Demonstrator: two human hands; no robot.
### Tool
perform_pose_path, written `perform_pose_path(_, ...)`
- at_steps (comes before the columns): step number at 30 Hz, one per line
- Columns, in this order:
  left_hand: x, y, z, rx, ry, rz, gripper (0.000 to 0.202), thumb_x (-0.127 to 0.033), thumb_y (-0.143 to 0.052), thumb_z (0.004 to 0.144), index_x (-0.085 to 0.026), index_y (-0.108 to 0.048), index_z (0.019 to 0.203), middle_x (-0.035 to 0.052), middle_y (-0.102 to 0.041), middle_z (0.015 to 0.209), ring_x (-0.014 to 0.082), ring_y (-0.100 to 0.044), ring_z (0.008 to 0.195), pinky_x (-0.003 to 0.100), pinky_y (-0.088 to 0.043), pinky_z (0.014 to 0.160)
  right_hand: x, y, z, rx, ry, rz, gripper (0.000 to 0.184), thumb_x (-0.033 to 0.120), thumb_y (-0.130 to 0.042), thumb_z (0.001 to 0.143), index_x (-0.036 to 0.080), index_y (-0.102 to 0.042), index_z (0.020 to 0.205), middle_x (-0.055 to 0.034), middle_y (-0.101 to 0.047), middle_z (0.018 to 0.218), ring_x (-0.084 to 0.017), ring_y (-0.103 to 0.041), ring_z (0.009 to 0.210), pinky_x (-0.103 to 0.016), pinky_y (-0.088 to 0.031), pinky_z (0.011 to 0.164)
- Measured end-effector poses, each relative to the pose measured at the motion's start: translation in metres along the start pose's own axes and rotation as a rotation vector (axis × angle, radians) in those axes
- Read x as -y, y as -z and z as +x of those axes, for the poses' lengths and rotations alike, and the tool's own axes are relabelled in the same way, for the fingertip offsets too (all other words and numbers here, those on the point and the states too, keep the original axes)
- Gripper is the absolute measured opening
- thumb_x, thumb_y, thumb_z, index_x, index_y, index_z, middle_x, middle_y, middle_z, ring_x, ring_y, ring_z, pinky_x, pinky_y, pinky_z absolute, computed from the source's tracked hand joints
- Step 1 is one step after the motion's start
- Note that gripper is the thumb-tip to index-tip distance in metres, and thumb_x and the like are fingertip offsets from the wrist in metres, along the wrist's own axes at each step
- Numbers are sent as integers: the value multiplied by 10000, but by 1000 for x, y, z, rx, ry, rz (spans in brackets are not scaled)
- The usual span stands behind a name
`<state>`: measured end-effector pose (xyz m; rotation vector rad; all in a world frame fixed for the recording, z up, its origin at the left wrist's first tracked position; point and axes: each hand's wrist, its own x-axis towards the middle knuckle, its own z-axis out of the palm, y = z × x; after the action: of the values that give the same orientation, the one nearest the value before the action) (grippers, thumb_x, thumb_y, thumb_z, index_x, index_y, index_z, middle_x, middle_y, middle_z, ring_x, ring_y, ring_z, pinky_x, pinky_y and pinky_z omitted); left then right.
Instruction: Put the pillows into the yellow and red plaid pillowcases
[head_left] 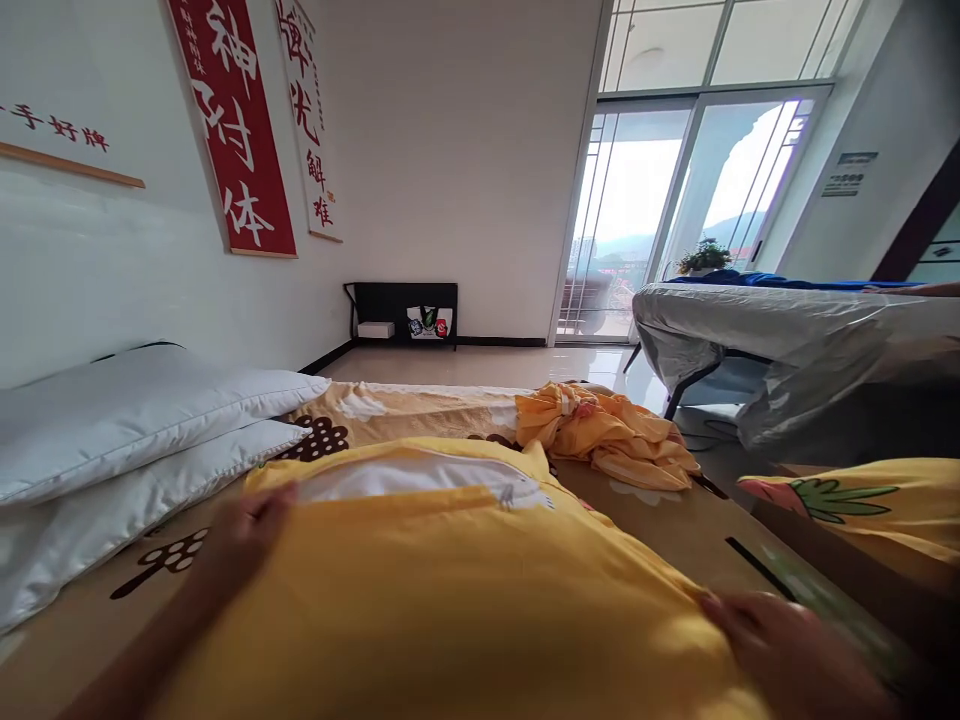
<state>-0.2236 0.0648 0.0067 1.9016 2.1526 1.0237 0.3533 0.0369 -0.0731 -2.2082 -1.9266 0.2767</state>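
Observation:
A pillow in a yellow pillowcase (450,590) lies on the bed in front of me, its open end showing the white pillow (405,477) inside. My left hand (244,535) grips the case's left edge with curled fingers. My right hand (780,650) holds the case's right edge near the bottom right, fingers closed on the fabric.
Two bare white pillows (135,420) are stacked at the left by the wall. A crumpled orange cloth (607,430) lies further up the patterned bed sheet (397,410). A plastic-covered table (795,340) stands at the right. Another yellow printed pillow (862,505) sits at the right edge.

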Motion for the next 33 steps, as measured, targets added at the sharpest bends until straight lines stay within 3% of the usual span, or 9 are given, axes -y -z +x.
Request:
perform_pose_path(4, -16, -50, -34, 415, -226, 196, 531, -446, -246, 922, -212, -684, 734, 53, -726, 771, 235, -629, 746, 325, -433, 698, 0, -24, 13, 176, -81, -178, 245, 258, -525, 822, 237, -654, 615, -92, -721, 802, -255, -664, 762, -301, -370, 595)
perform_pose_path(7, -31, -38, -42, 202, -316, 295, 498, -431, -269, 927, -214, -660, 709, 73, -700, 735, 241, -612, 740, 353, -429, 721, 29, 9, 20, 24, -31, -239, 228, 228, -480, 837, 232, -663, 701, -84, -710, 804, -254, -655, 772, -303, -319, 585)
perform_pose_path(11, -87, -8, -47, -56, -728, 216, 302, -289, -363, 909, -203, -623, 780, 70, -644, 810, 203, -574, 779, 324, -436, 726, 117, 72, 21, -174, 242, -140, 276, 358, -431, 912, 238, -678, 884, -65, -705, 844, -206, -642, 761, -279, -307, 600)
perform_pose_path(15, -169, -21, -55, 232, -998, 357, 180, -206, -430, 866, -198, -598, 804, 69, -626, 840, 209, -564, 785, 359, -449, 753, 205, 83, 36, -47, 499, -196, 227, 383, -580, 832, 205, -715, 870, -90, -710, 813, -209, -641, 708, -270, -347, 595)
perform_pose_path(19, -224, -50, -47, 412, -1006, 503, 172, -261, -493, 846, -161, -620, 904, 108, -649, 918, 254, -594, 869, 400, -463, 765, 239, 54, 74, -33, 593, -253, 91, 201, -649, 730, 133, -703, 705, -114, -692, 728, -214, -640, 683, -275, -389, 613)
perform_pose_path(25, -200, -137, -38, 410, -961, 513, 214, -248, -482, 843, -127, -626, 946, 133, -655, 924, 261, -609, 835, 406, -474, 742, 214, -13, 95, -1, 736, -105, 120, 68, -639, 724, 170, -680, 675, 10, -639, 642, -126, -591, 634, -214, -331, 575)
perform_pose_path(28, -173, -179, -46, 230, -1069, 509, 265, -318, -511, 852, -117, -644, 961, 152, -662, 975, 290, -603, 919, 444, -458, 837, 199, -27, 99, -24, 748, -4, 124, 85, -640, 743, 184, -658, 670, 37, -606, 623, -105, -548, 609, -208, -298, 546)
perform_pose_path(31, -162, -192, -52, -34, -1221, 466, 255, -274, -480, 883, -124, -655, 992, 139, -671, 973, 282, -582, 1000, 429, -416, 937, 191, -25, 108, -42, 749, 88, 160, 85, -601, 749, 182, -610, 621, 56, -562, 585, -85, -476, 569, -198, -273, 529)
perform_pose_path(33, -165, -186, -53, -22, -1218, 403, 213, -246, -488, 867, -144, -658, 946, 111, -674, 930, 252, -591, 950, 387, -429, 927, 187, -19, 111, -69, 719, 136, 152, 97, -580, 737, 173, -578, 606, 55, -546, 575, -84, -444, 562, -201, -258, 527)
